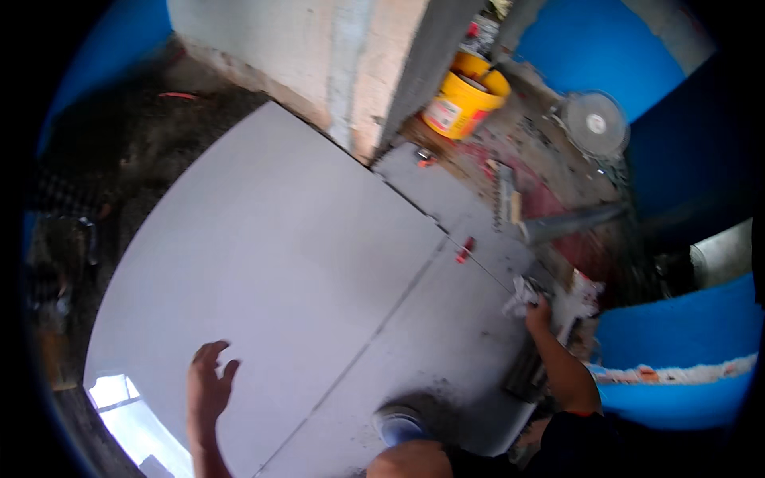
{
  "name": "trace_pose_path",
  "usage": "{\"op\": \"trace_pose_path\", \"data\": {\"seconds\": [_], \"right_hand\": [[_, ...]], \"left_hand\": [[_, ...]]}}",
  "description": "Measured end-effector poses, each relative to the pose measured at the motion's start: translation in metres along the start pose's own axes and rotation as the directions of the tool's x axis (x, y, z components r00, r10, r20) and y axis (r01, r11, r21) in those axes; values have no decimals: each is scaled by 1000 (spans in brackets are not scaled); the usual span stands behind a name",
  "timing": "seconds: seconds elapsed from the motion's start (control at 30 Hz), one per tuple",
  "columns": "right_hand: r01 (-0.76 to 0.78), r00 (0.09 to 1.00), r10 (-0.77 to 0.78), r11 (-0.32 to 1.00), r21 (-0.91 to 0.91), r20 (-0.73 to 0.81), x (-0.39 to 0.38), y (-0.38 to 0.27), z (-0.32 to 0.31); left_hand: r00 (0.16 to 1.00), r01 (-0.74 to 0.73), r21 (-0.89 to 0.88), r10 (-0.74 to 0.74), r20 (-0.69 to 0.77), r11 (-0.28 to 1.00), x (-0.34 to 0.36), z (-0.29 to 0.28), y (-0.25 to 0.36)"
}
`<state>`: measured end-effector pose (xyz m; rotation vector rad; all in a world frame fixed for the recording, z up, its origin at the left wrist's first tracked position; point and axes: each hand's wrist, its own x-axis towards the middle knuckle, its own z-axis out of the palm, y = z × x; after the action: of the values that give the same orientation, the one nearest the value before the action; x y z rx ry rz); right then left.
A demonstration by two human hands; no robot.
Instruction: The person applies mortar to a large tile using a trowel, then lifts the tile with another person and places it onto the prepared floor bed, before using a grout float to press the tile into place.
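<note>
My left hand [209,386] hovers over a large pale floor tile [263,231], fingers apart and slightly curled, with nothing in them. At the right my right hand [539,315] is closed on a crumpled white wad [522,295], thin like plastic or a rag; blur hides its exact kind. This hand is low over smaller pale tiles [470,319], which meet the large tile along a dark joint. A small red piece [465,250], perhaps a clip or wedge, lies on the tiles near the white wad.
A yellow bucket [466,99] stands beyond the wall corner [374,80]. Near it lie a round translucent lid [595,124], a notched trowel [504,195] and a grey pipe [574,222]. My foot [398,426] rests on the tiles. Another person's plaid sleeve [64,197] shows far left.
</note>
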<state>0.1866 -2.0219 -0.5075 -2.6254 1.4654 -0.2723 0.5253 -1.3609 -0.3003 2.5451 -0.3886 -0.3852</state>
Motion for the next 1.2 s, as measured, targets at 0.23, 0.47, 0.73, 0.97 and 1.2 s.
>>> {"op": "trace_pose_path", "data": {"seconds": [0.23,0.47,0.73,0.97,1.2], "right_hand": [[-75,984,-32,810,581,173,-75,-121,-126],[-311,810,-167,690,653,562,-177,-236,-195],[73,693,-501,765,640,519,-224,-274,-122],[646,511,-788,616,452,344,-264,-299,-84],[361,429,-751,652,667,502,-257,-269,-92]], "left_hand": [[944,132,-660,108,311,740,-42,168,90],[812,426,-841,270,518,333,-84,226,121],[696,715,-578,476,538,-392,-111,309,86],[788,611,-762,75,611,-214,-114,286,102],[754,654,-745,36,656,-130,-108,270,107]]}}
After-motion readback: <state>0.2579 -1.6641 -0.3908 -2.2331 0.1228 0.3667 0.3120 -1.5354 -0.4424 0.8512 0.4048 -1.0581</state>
